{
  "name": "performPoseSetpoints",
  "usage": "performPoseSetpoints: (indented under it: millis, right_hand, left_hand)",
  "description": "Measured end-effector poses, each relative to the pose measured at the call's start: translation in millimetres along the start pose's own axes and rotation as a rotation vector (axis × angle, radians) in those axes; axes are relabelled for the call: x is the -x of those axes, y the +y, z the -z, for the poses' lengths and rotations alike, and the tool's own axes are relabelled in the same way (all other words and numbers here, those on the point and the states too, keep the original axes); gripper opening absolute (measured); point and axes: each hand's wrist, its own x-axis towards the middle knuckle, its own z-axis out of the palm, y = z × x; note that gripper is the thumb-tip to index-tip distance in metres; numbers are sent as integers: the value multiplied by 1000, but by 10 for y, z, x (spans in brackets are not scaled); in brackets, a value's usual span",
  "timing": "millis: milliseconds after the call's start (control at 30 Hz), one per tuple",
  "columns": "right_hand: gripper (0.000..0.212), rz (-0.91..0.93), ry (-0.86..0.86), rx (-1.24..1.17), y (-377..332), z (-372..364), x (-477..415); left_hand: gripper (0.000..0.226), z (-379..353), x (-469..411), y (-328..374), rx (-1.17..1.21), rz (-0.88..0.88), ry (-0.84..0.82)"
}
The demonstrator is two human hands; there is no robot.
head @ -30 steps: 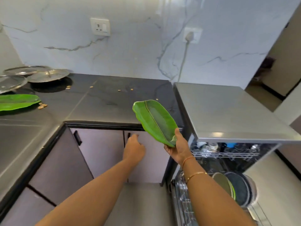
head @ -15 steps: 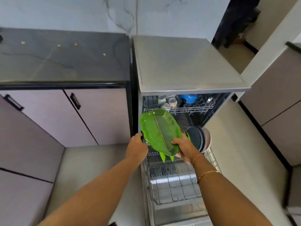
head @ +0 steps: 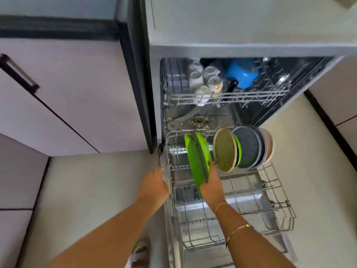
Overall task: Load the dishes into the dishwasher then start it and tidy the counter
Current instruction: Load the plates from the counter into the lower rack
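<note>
The dishwasher (head: pixel 241 31) stands open with its lower rack (head: pixel 270 213) pulled out over the door. My right hand (head: pixel 211 184) grips a green leaf-shaped plate (head: pixel 197 159), held on edge in the left rear part of that rack. My left hand (head: pixel 154 185) rests on the left side edge of the pulled-out rack, fingers curled against it. Just right of the green plate, an olive round plate (head: pixel 225 149), a green-rimmed one and several dark and pink plates (head: pixel 251 147) stand upright. The upper rack (head: pixel 228 97) holds white cups (head: pixel 204 80) and a blue pot (head: pixel 241 74).
Food scraps lie on the dishwasher floor (head: pixel 199 120) behind the lower rack. Pale cabinet doors with a black handle (head: pixel 17 74) are to the left. Beige floor lies on both sides. My sandalled foot (head: pixel 139 252) is by the door's left edge.
The view tilted further down toward the dishwasher. My right hand lowered the green plate from above the rack into it, turning it on edge. My left hand moved onto the rack's side.
</note>
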Motion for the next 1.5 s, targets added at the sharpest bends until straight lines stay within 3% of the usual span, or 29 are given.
performPoseSetpoints:
  millis: [300, 500, 667, 967, 1333, 1500]
  right_hand:
    - [94, 36, -41, 238, 243, -1090, -545]
    - [92, 73, 47, 417, 352, -1360, -1011]
    - [89, 100, 20, 542, 423, -1495, -1256]
    - [90, -12, -77, 374, 628, -1644, -1513]
    - [107, -164, -215, 423, 818, -1623, -1594]
    - [94, -180, -173, 450, 676, -1601, -1494]
  left_hand:
    - [53, -499, -940, -615, -50, 11, -2]
    - [51, -773, -1208, -887, -37, -58, 4]
    - [52, -919, -1358, -1017, -7, -101, 40]
    - [51, -976, -1598, -1007, -24, -128, 65]
    - [49, -1040, -1584, -1017, -34, -125, 30]
    - [50, -912, -1485, -930, -44, -110, 30]
